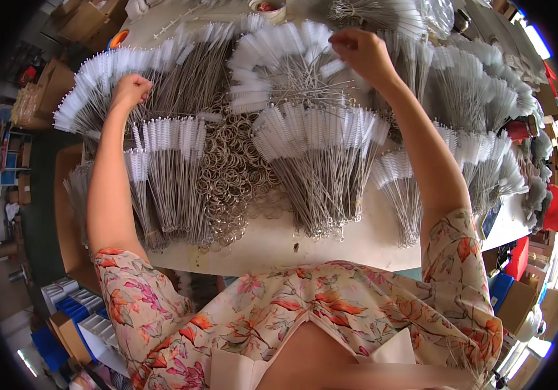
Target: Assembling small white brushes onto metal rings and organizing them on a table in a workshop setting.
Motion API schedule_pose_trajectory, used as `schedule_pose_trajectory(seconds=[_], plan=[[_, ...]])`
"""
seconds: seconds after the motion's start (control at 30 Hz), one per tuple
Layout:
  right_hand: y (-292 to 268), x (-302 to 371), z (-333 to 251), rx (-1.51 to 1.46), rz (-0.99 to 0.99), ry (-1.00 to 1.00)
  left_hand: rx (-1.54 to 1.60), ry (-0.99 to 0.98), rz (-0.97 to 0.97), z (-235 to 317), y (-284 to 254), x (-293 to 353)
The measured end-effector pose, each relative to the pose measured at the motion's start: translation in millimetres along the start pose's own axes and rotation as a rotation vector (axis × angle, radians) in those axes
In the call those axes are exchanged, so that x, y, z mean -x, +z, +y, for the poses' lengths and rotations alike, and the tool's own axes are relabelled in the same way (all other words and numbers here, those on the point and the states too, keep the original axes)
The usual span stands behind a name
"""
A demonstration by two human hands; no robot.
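Upper left, the left grip (pixel 132 90) curls beside white-bristled brushes (pixel 107 68); upper right of centre, the right grip (pixel 362 52) bends beside fanned brushes (pixel 250 49). Whether either holds anything, I cannot tell. Better to take stems than bristles, clear of the central metal rings (pixel 227 162). Cardboard boxes (pixel 53 91) stand left, the pale desk (pixel 331 250) spans the middle, a red item (pixel 557 208) sits far right

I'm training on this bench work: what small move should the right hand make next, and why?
Perhaps ease the right hand toward the nearest of the fanned white brushes: its fingers appear beside their heads, and crossing stems suggest gentle handling. Whether it already pinches one is unclear.
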State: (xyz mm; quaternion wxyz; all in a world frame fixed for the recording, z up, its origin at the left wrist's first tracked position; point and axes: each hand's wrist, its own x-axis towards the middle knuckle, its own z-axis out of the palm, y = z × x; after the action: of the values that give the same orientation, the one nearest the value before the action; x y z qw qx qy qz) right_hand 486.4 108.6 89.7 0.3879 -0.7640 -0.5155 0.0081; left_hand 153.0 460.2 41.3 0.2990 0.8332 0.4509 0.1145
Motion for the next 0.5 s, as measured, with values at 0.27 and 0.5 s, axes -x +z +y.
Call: schedule_pose_trajectory(seconds=[0.27, 0.5], plan=[[38.0, 7.6, -42.2, 0.15, -0.417, -0.521, 0.14, -0.187, 0.198, 10.7, -5.0, 7.1], [21.9, 10.7, -80.3, 0.416, -0.592, -0.405, 0.449, -0.03, 0.377, 39.5, -1.1, 21.2]])
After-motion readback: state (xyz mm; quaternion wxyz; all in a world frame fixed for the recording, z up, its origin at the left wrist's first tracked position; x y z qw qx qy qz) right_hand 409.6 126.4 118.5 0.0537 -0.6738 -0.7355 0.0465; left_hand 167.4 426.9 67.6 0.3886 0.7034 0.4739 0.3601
